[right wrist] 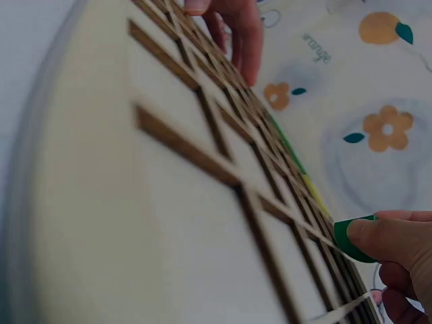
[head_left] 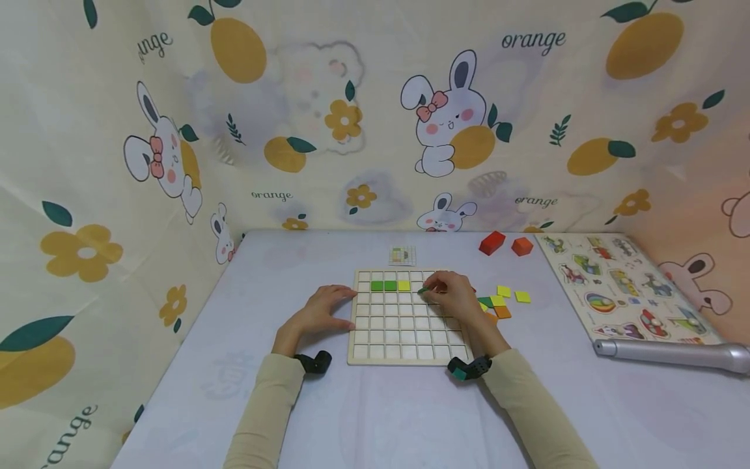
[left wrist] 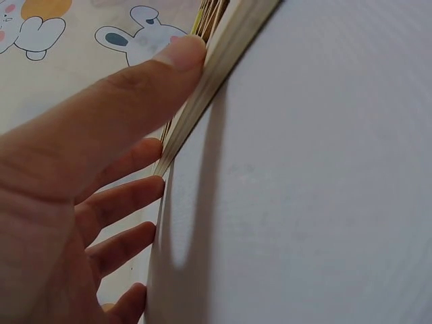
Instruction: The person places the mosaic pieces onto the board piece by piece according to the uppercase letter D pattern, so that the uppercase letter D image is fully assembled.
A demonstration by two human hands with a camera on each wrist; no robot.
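Note:
A wooden grid board (head_left: 392,338) lies flat on the table, with two green squares (head_left: 383,286) and a yellow square (head_left: 404,285) in its second row from the back. My left hand (head_left: 319,311) touches the board's left edge, thumb and fingers extended; the left wrist view shows the thumb (left wrist: 182,54) against the board's side. Over the board's back right part, my right hand (head_left: 454,298) pinches a green tile (right wrist: 345,237) with a rounded edge between thumb and finger. The tile is close to the grid; whether it touches cannot be told.
Loose yellow, green and orange tiles (head_left: 502,312) lie right of the board, partly behind my right hand. A small patterned card (head_left: 402,255) is behind the board. Two red blocks (head_left: 492,243), a picture puzzle board (head_left: 624,280) and a silver tube (head_left: 668,355) are farther right.

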